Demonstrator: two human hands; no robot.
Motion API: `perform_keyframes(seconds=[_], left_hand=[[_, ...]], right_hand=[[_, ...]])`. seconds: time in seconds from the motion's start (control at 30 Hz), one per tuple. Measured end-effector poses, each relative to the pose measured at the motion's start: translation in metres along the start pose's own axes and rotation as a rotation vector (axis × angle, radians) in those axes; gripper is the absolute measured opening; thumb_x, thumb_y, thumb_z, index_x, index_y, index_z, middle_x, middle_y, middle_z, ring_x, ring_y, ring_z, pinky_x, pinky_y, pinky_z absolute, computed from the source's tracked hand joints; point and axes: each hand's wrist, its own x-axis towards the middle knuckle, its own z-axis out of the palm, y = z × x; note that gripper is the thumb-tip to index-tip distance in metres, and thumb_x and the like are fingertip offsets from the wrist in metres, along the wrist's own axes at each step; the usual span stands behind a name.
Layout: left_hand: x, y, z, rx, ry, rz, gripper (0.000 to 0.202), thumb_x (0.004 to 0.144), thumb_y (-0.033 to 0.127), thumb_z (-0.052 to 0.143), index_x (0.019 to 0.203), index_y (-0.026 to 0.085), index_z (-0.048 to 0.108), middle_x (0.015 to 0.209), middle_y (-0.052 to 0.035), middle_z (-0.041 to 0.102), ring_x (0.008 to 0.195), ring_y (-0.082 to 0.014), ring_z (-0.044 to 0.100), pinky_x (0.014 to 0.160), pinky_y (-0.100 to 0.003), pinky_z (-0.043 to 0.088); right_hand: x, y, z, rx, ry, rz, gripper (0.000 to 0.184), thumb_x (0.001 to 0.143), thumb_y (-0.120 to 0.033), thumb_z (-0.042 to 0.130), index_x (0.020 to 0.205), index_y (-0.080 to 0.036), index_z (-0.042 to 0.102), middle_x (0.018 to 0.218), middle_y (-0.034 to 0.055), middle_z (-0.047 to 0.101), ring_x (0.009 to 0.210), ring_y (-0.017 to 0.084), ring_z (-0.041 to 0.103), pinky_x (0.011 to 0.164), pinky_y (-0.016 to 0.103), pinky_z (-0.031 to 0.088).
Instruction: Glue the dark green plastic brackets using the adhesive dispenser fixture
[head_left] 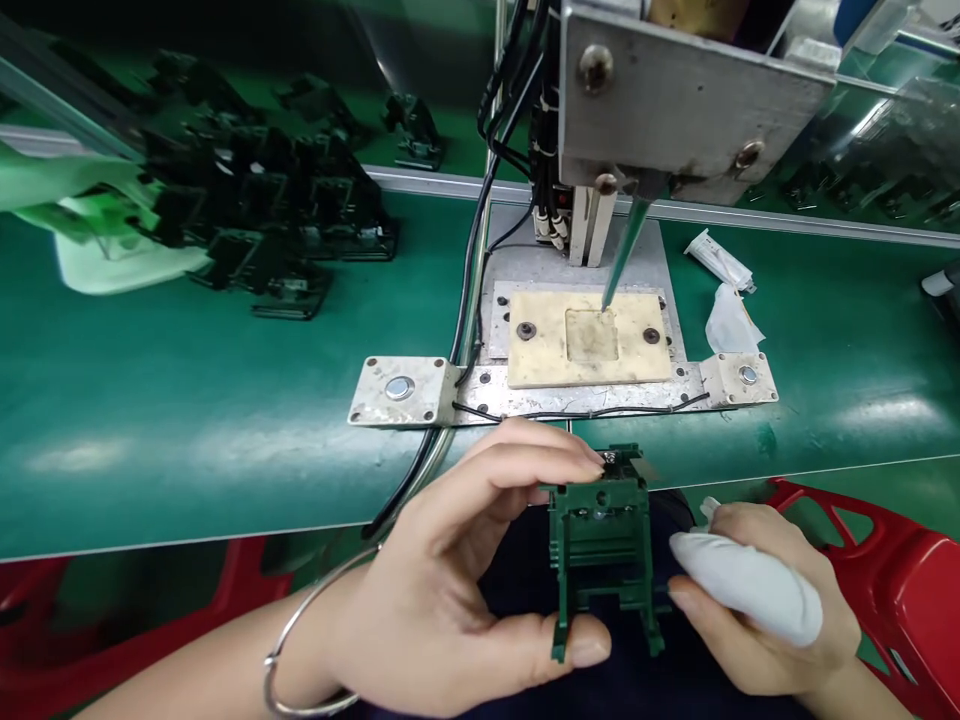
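A dark green plastic housing (602, 545) is held upright in front of me, below the table edge. My left hand (457, 580), with a metal bangle on its wrist, pinches it between thumb at the bottom and fingers at the top. My right hand (757, 600) touches the part's right side; its fingers are curled and one wears a white finger cot. Just beyond, a beige fixture plate (589, 350) with a square recess sits on a metal base, and a green dispensing needle (621, 250) points down at the recess.
A metal machine head (675, 100) with black cables hangs over the fixture. A pile of black parts (270, 210) lies at the left on the green belt (187, 400). A white tube (720, 260) and wrapper lie right of the fixture. A red plastic crate (900, 580) stands at my right.
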Motion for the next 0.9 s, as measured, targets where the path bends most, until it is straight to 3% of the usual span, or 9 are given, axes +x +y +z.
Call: perform_keyframes(seconds=[0.07,0.23,0.43,0.5,0.6,0.67,0.73,0.8,0.9], left_hand=[[0.0,-0.002,0.0,-0.016,-0.008,-0.008,0.068,0.073,0.02,0.093,0.134,0.03,0.063,0.117,-0.0077,0.061,0.109,-0.0246,0.066,0.095,-0.032,0.063],[-0.002,-0.003,-0.001,-0.021,-0.014,0.002,0.069,0.072,0.024,0.094,0.134,0.031,0.063,0.115,-0.0063,0.062,0.107,-0.0231,0.066,0.095,-0.03,0.063],[0.0,-0.004,0.003,-0.005,0.031,0.005,0.07,0.074,0.024,0.095,0.135,0.031,0.062,0.118,-0.0066,0.063,0.109,-0.0222,0.066,0.098,-0.029,0.061],[0.0,-0.005,0.004,0.037,0.051,0.031,0.071,0.073,0.027,0.096,0.135,0.03,0.063,0.117,-0.0062,0.064,0.108,-0.0217,0.066,0.098,-0.029,0.06],[0.001,-0.005,0.004,0.053,0.088,0.019,0.07,0.072,0.027,0.097,0.133,0.031,0.065,0.115,-0.0054,0.065,0.107,-0.0216,0.066,0.097,-0.028,0.059],[0.001,-0.005,0.002,-0.024,0.105,-0.045,0.066,0.074,0.028,0.095,0.133,0.033,0.065,0.115,-0.0058,0.065,0.107,-0.0226,0.067,0.095,-0.029,0.061],[0.001,-0.006,-0.003,-0.129,0.119,-0.144,0.06,0.079,0.034,0.092,0.133,0.036,0.066,0.118,-0.007,0.064,0.104,-0.0232,0.069,0.091,-0.03,0.063],[0.0,-0.009,-0.008,-0.226,0.12,-0.249,0.057,0.083,0.044,0.088,0.135,0.038,0.065,0.121,-0.0082,0.065,0.101,-0.0235,0.072,0.087,-0.03,0.064],[-0.005,-0.016,-0.018,-0.257,0.113,-0.32,0.062,0.085,0.058,0.081,0.14,0.038,0.062,0.124,-0.012,0.069,0.1,-0.029,0.075,0.083,-0.037,0.066]], right_hand=[[0.006,-0.005,0.004,0.035,-0.056,-0.025,0.007,0.09,-0.018,0.066,0.086,-0.023,0.064,0.061,-0.0019,0.059,0.05,0.016,0.061,0.05,0.029,0.052],[0.012,-0.006,0.012,0.065,-0.125,-0.073,0.022,0.096,-0.022,0.063,0.074,-0.021,0.059,0.058,-0.0018,0.053,0.046,0.013,0.049,0.047,0.028,0.041],[0.014,-0.003,0.014,-0.082,-0.135,-0.167,0.002,0.092,-0.018,0.066,0.092,-0.018,0.064,0.061,-0.0004,0.058,0.053,0.017,0.058,0.052,0.03,0.048],[0.012,-0.001,0.014,-0.108,-0.12,-0.187,0.006,0.092,-0.018,0.066,0.098,-0.018,0.066,0.062,-0.0001,0.059,0.053,0.017,0.059,0.051,0.031,0.049],[0.0,0.008,0.014,-0.116,-0.083,-0.203,0.026,0.092,-0.024,0.067,0.118,-0.019,0.068,0.069,0.0016,0.065,0.052,0.019,0.059,0.048,0.032,0.05],[-0.014,0.023,0.01,-0.199,0.022,-0.087,0.045,0.088,-0.034,0.076,0.131,-0.021,0.068,0.078,0.005,0.07,0.059,0.023,0.065,0.052,0.035,0.054],[-0.028,0.047,0.004,-0.355,0.236,0.112,0.056,0.081,-0.042,0.084,0.132,-0.023,0.071,0.089,0.0098,0.073,0.069,0.03,0.07,0.058,0.04,0.056],[-0.035,0.08,-0.003,-0.454,0.43,0.288,0.049,0.081,-0.048,0.084,0.121,-0.02,0.078,0.088,0.0126,0.074,0.072,0.034,0.071,0.062,0.044,0.056],[-0.038,0.13,-0.009,-0.49,0.496,0.587,0.045,0.086,-0.056,0.077,0.101,-0.014,0.083,0.072,0.0102,0.07,0.075,0.038,0.073,0.071,0.049,0.057]])
